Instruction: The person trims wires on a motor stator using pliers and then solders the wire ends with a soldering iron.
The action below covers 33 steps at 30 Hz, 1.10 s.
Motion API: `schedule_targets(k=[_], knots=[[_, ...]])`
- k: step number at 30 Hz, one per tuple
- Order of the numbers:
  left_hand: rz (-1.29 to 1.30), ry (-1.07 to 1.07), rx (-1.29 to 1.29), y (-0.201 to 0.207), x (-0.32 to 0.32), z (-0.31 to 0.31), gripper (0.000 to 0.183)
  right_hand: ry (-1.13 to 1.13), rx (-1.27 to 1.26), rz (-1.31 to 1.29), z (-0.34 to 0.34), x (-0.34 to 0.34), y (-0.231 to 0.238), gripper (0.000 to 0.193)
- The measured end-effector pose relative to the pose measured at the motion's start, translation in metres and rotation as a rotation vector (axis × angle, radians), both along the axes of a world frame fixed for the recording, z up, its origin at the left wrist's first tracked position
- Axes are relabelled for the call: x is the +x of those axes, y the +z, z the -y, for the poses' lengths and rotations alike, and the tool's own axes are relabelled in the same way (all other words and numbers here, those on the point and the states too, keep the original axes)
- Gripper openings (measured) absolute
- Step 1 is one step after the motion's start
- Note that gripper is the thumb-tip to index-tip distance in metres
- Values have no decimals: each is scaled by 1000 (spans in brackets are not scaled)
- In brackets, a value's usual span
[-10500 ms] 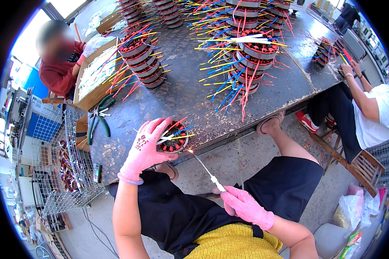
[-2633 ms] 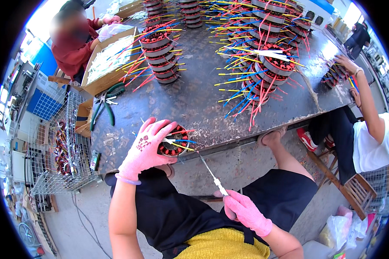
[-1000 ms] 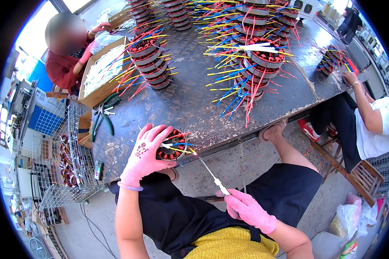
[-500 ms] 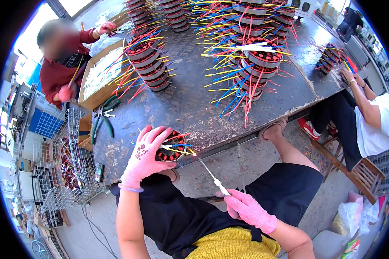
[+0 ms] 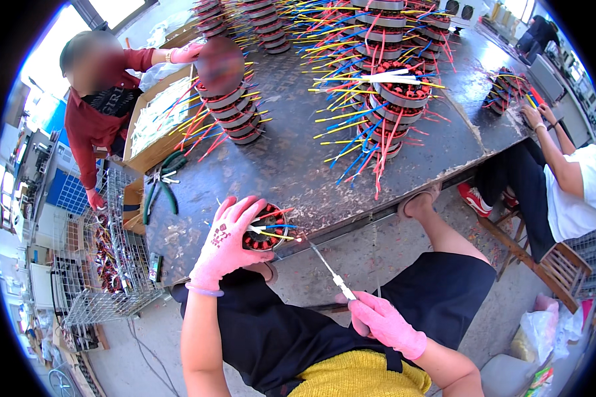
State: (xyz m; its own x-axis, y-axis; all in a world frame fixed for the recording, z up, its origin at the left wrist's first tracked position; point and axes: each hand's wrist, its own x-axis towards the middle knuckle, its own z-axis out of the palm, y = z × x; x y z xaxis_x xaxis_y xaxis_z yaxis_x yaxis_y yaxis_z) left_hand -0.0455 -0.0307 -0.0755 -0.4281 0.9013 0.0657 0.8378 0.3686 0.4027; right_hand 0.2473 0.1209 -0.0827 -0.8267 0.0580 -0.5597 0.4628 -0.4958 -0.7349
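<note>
A wired ring point(image 5: 265, 239) is gripped in the left hand point(image 5: 226, 242) by the table edge point(image 5: 331, 221), a torch point(image 5: 338, 280) in the right hand point(image 5: 387, 323), and wires point(image 5: 279, 226) are apparently being heated, steady aim being needed next.

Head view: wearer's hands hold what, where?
Left pink-gloved hand: grey-rimmed, red-wound ring, by its left side. Right pink-gloved hand: thin grey-white rod, by its near end.

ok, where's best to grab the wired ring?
Take the ring by its outer rim, probably from the left, as the left hand does: its wires stick out rightward, toward the rod.
</note>
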Motion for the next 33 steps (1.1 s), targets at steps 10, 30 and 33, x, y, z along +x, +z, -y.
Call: schedule_targets(k=[10, 30, 33], knots=[[797, 118, 583, 33, 12, 36, 94, -94, 51, -115, -6, 17, 17, 41], [1435, 12, 585, 119, 96, 27, 95, -262, 210, -201, -13, 23, 31, 32], [1445, 11, 576, 119, 96, 30, 91, -246, 222, -196, -13, 24, 32, 33]])
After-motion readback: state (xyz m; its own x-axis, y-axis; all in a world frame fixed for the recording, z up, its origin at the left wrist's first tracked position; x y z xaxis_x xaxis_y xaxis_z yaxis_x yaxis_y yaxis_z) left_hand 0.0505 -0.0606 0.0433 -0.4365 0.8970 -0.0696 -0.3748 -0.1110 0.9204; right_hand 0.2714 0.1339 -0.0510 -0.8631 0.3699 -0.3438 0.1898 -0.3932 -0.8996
